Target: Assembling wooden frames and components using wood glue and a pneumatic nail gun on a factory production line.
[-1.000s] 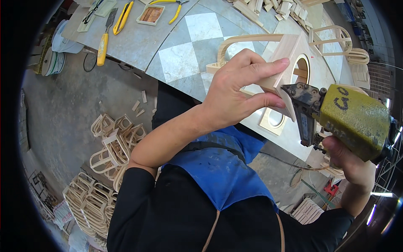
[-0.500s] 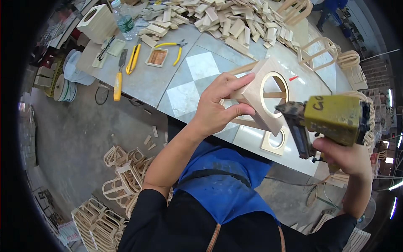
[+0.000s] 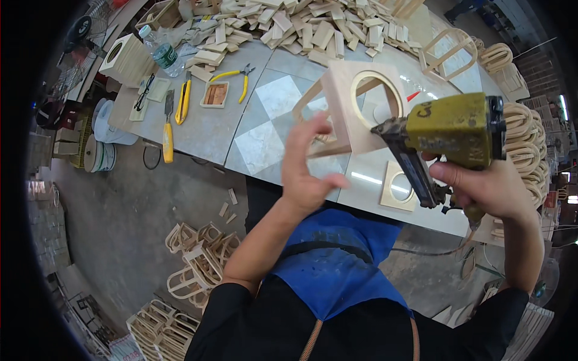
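A square wooden panel with a round hole [image 3: 340,99] stands tilted on the table, with curved wooden bars behind it. Close to its left lower side, my left hand [image 3: 307,168] is spread, thumb and fingers apart and slightly blurred, with nothing in it. My right hand [image 3: 490,183] grips a yellow-green pneumatic nail gun [image 3: 451,129] by its handle. The gun's nose is at the panel's lower right part, beside the hole's rim; whether it touches the wood I cannot tell. Nearer the table's front edge lies a flat square piece with a round hole [image 3: 388,189].
Loose wood blocks [image 3: 283,24] are heaped at the back. On the left lie yellow-handled pliers [image 3: 244,84], a chisel [image 3: 168,135], a yellow cutter [image 3: 183,102], a small tray [image 3: 205,103] and a water bottle [image 3: 164,55]. An air hose [image 3: 421,253] trails below the gun.
My left hand has let go of the wooden panel and opened. The panel has turned and moved left and up in view. The gun's nose has shifted left and up.
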`<control>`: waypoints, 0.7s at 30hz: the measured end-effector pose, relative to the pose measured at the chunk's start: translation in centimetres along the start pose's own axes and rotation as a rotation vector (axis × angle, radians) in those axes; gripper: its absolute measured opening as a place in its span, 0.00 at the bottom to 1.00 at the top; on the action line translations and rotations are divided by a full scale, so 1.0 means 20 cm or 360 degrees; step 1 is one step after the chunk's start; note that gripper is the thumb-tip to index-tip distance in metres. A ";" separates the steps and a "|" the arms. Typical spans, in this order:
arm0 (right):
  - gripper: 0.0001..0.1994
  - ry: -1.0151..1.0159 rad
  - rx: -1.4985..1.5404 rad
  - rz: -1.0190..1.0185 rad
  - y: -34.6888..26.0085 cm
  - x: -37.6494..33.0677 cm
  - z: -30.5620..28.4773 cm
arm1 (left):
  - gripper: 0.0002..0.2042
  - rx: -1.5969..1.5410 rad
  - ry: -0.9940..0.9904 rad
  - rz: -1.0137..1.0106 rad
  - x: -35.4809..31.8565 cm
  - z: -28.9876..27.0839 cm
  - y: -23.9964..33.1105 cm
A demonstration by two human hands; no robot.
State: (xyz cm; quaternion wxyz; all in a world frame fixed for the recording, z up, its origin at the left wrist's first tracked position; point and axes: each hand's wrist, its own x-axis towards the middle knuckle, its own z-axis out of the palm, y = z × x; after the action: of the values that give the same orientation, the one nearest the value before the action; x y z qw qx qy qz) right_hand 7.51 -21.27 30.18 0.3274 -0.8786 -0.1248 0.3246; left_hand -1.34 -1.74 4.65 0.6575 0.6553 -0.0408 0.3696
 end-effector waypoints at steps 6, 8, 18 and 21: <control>0.20 -0.0013 -0.0041 0.0248 -0.07 0.00 0.04 | 0.40 0.0019 0.0130 0.0030 0.03 0.10 0.03; 0.20 0.0006 -0.0082 0.0289 -0.06 -0.02 0.04 | 0.39 -0.0055 0.0146 -0.0054 0.04 0.10 0.01; 0.22 0.0105 -0.0218 -0.0087 -0.07 -0.09 0.09 | 0.36 -0.0077 0.0145 -0.0025 0.06 0.10 0.02; 0.22 0.0076 -0.0176 -0.0117 -0.07 -0.08 0.10 | 0.38 -0.0083 0.0089 -0.0022 0.06 0.09 0.01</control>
State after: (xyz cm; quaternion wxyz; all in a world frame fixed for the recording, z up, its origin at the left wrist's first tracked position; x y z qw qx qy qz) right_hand 4.93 -19.88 30.76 0.2930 -0.8976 -0.1668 0.2839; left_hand 0.16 -2.83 5.64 0.6779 0.6275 -0.0275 0.3819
